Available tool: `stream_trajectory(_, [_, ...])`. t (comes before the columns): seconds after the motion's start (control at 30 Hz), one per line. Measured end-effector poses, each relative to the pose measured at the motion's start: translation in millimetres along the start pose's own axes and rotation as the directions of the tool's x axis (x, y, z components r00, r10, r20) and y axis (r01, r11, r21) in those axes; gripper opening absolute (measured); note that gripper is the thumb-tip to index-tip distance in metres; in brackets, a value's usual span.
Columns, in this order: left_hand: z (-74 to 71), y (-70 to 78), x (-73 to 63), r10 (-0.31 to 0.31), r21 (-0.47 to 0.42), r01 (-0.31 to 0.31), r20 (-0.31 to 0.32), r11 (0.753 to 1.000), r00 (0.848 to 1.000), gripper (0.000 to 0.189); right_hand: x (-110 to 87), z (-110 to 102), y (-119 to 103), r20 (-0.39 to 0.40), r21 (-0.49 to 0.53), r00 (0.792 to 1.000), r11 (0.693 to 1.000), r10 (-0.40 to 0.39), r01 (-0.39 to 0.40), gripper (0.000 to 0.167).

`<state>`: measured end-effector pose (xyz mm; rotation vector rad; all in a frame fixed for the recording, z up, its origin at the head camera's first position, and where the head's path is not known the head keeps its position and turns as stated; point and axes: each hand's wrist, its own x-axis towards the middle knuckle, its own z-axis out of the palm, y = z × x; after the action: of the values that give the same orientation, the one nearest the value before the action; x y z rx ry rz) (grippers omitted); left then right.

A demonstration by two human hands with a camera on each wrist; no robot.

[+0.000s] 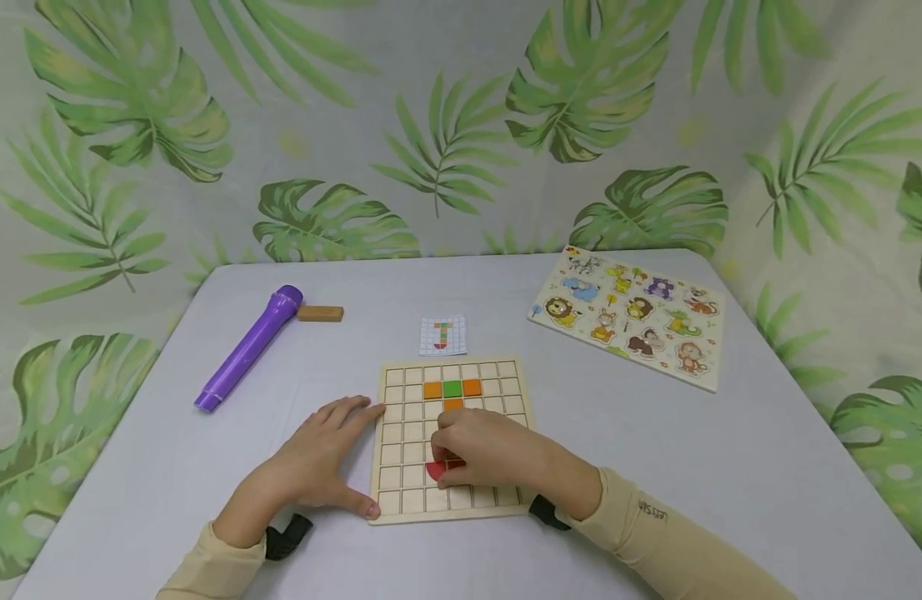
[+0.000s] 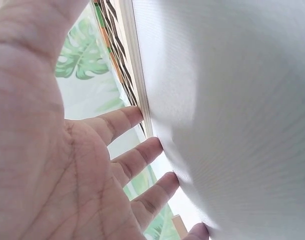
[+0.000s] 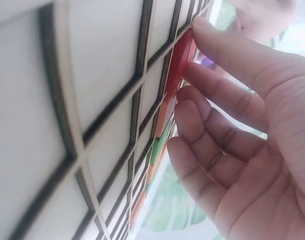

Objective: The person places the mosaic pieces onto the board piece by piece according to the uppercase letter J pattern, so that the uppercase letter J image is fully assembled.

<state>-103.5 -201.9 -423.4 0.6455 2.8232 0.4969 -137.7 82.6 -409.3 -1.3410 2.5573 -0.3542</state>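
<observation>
A wooden grid board (image 1: pixel 389 479) lies on the table with coloured pieces in its cells. Three squares form a row near its top: an orange square (image 1: pixel 433 390), a green square (image 1: pixel 452 389) and another orange square (image 1: pixel 472 387). One more orange square (image 1: pixel 453 405) lies below the green one. My left hand (image 1: pixel 314 458) is spread along the board's left side, thumb at the lower corner and fingertips touching the edge. Lower on the grid, my right hand (image 1: pixel 491 450) pinches a red curved-edged piece (image 3: pixel 180 60) between thumb and index finger. That hand partly hides the red and the column above.
Behind the board lies a small pattern card (image 1: pixel 443 336). A purple microphone-shaped tube (image 1: pixel 249 348) and a small wooden block (image 1: pixel 321 313) lie at the left. An animal puzzle board (image 1: pixel 632 317) sits at the back right, before a leaf-patterned cloth backdrop (image 1: pixel 461 125).
</observation>
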Motion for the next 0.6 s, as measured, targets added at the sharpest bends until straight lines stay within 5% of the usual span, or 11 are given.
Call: stream_trajectory(0.6, [-3.1, 1.1, -3.6, -0.002, 0.006, 0.002, -0.002, 1.000, 1.000, 0.135, -0.5, -0.7, 0.9, -0.015, -0.004, 0.998, 0.998, -0.057, 0.057, 0.028])
